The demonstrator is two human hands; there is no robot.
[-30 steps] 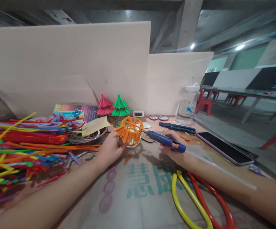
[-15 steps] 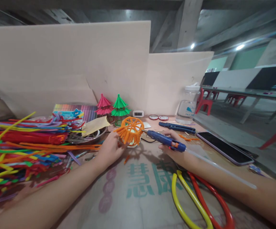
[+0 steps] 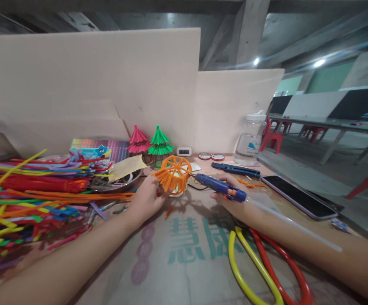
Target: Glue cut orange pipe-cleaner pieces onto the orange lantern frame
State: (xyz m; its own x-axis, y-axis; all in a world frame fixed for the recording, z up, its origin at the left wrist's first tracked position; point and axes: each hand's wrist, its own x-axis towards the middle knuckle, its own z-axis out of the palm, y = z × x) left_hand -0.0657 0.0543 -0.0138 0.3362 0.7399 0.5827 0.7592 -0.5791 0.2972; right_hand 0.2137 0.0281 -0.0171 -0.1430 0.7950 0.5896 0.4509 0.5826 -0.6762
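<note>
My left hand (image 3: 150, 197) is closed on the left edge of an orange pipe-cleaner frame (image 3: 174, 169). The frame has a spoked round top, with short orange strips fanning down its near left side. My right hand (image 3: 230, 195) grips a blue hot glue gun (image 3: 217, 185), with a long clear glue stick (image 3: 292, 222) trailing from its back end over the forearm. The gun's tip touches or nearly touches the frame's right rim. A small orange piece (image 3: 168, 212) lies just below the frame. Under my right forearm are scissors with yellow and red handles (image 3: 255, 267); their blades are hidden.
Heaped pipe cleaners (image 3: 37, 195) cover the left side. Behind the frame stand a pink pagoda-like model (image 3: 138, 140) and a green one (image 3: 160, 142), plus a small digital clock (image 3: 184, 151). To the right are a utility knife (image 3: 235, 170), a phone (image 3: 298, 197) and a water bottle (image 3: 250, 140).
Almost nothing differs. The glue gun and my right hand have shifted very slightly left in view, with the gun's tip still at the frame's rim.
</note>
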